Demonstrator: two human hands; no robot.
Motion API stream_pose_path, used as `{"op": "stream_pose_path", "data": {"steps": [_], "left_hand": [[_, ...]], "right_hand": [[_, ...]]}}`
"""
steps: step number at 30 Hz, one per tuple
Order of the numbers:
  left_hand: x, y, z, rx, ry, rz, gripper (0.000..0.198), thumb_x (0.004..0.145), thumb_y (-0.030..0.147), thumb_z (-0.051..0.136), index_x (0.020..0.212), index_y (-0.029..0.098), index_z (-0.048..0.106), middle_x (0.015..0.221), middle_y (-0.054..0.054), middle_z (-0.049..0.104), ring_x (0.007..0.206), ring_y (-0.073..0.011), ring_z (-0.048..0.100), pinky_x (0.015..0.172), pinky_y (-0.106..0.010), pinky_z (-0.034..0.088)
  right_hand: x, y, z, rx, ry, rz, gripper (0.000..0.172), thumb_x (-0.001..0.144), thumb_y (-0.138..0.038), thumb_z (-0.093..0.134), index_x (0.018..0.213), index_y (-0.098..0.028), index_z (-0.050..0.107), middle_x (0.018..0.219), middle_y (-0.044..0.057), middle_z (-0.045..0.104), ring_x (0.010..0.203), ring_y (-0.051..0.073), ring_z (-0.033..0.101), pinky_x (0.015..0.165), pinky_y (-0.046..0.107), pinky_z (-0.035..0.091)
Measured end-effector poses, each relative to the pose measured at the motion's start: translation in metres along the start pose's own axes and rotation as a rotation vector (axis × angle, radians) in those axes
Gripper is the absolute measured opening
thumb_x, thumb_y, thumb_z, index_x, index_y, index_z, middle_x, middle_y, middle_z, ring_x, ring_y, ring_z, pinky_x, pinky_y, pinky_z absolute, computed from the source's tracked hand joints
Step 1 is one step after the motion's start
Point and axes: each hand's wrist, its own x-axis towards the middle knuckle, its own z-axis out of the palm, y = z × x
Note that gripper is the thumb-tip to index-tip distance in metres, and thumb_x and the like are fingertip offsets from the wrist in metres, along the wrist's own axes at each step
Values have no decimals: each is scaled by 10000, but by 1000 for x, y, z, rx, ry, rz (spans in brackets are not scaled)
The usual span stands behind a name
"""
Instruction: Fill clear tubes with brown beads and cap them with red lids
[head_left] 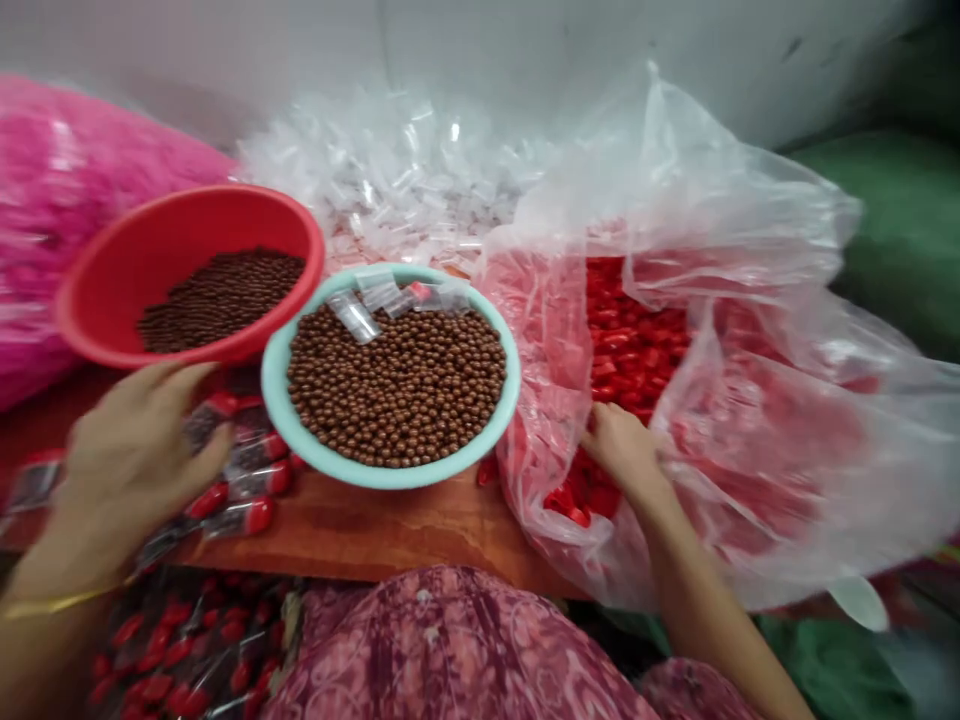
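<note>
My left hand (pixel 139 455) hovers with fingers spread over small clear packets with red ends (pixel 251 490) lying on the wooden board (pixel 360 525); it holds nothing I can make out. My right hand (pixel 619 445) reaches into a large clear plastic bag (pixel 750 400) full of small red pieces (pixel 637 340); its fingers are buried among them. Between my hands sits a teal bowl (pixel 281 400) of brown balls (pixel 397 390), with a few empty clear packets (pixel 360 315) on top. A red bowl (pixel 105 300) with darker brown balls leans behind it at the left.
A heap of clear empty packets (pixel 405 170) lies at the back. A pink bag (pixel 52 190) fills the far left. More red-ended packets (pixel 180 640) lie below the board's edge. Green sacks (pixel 907 230) stand at the right. My patterned clothing (pixel 450 650) is at the bottom.
</note>
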Motion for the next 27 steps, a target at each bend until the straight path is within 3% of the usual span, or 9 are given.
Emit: {"op": "stream_pose_path", "data": {"steps": [3,6,10,13,18,21,24,25,27], "left_hand": [[34,49,0,104,-93,22,366,868,335,377,1027,144,646,994,-127,663,946,-270,605,812,-363,466],[69,74,14,136,-234,-6,361,870,227,326,965,120,658,951,-144,674,902,-258,632,728,-330,470],[102,81,36,71,-368,-114,490,890,382,293,894,74,674,906,-200,682,880,-309,650,691,-345,465],[120,81,51,-30,-384,-188,604,851,542,319,816,66,689,838,-214,686,852,-325,652,676,-342,455],[131,81,63,-226,-357,-331,393,743,493,529,726,125,667,664,-100,666,637,-214,615,543,-272,383],[122,80,55,-350,-316,-299,281,711,408,583,772,142,648,663,-43,656,601,-166,581,526,-248,359],[103,86,39,-460,-307,-132,261,730,344,573,910,166,638,745,-8,670,666,-148,588,569,-230,372],[97,90,34,-485,-323,-70,259,745,328,559,940,176,637,746,2,666,671,-142,586,580,-228,374],[86,100,23,-499,-367,55,240,775,307,534,950,185,642,730,13,652,660,-134,572,593,-228,370]], "right_hand": [[3,-5,6,-8,-3,6,346,894,-320,393,1013,-94,626,1007,200,662,919,292,652,712,352,464],[10,1,13,80,-25,4,371,873,-389,404,973,-110,627,982,182,667,889,296,657,675,358,471],[9,5,22,170,42,40,392,844,-427,391,969,-131,616,902,156,671,816,295,657,611,366,469],[4,2,27,170,103,72,373,837,-401,380,955,-130,608,920,167,657,799,296,653,609,381,474],[5,13,28,249,80,10,371,794,-415,407,937,-143,615,977,180,652,822,308,645,641,402,481],[3,25,11,477,184,-26,373,745,-468,447,882,-175,632,860,134,673,679,257,625,623,387,484],[-5,16,-28,700,443,-97,376,756,-532,449,826,-213,636,684,93,642,556,229,568,566,381,470],[-8,5,-44,735,540,-199,340,776,-514,456,817,-227,634,729,103,651,608,232,585,610,382,478],[-11,-24,-75,767,608,-449,258,835,-437,462,895,-249,627,899,112,667,764,227,613,723,368,483]]}}
